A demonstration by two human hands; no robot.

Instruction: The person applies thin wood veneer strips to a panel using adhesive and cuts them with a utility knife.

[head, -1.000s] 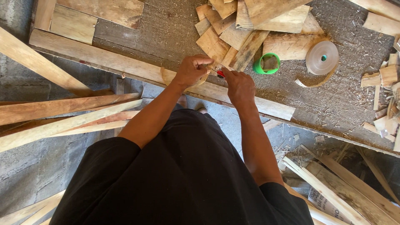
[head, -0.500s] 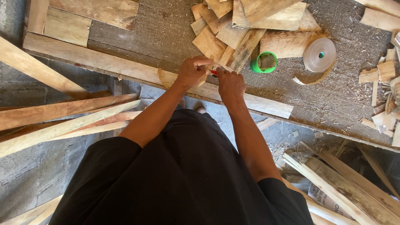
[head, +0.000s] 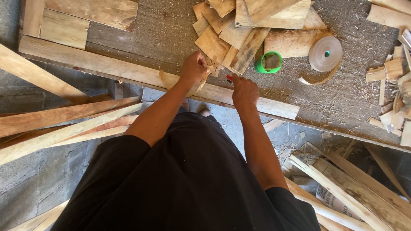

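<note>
Left hand [head: 195, 68] fingers pinching wood piece [head: 208, 70]; right hand [head: 244, 90] fingers clamped around red-tipped tool [head: 229, 78].

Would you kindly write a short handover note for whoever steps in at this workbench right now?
Left hand: closed on a small pale wooden piece at the bench's front edge.
Right hand: closed around a slim red-tipped tool, tip pointing toward that piece.
Nearby: a pile of flat wooden offcuts just behind the hands, a green tape ring and a pale round tape roll to the right, on the sawdust-covered bench.
Done: cannot tell whether the piece is marked.
Left: the offcut pile lies unsorted.
</note>
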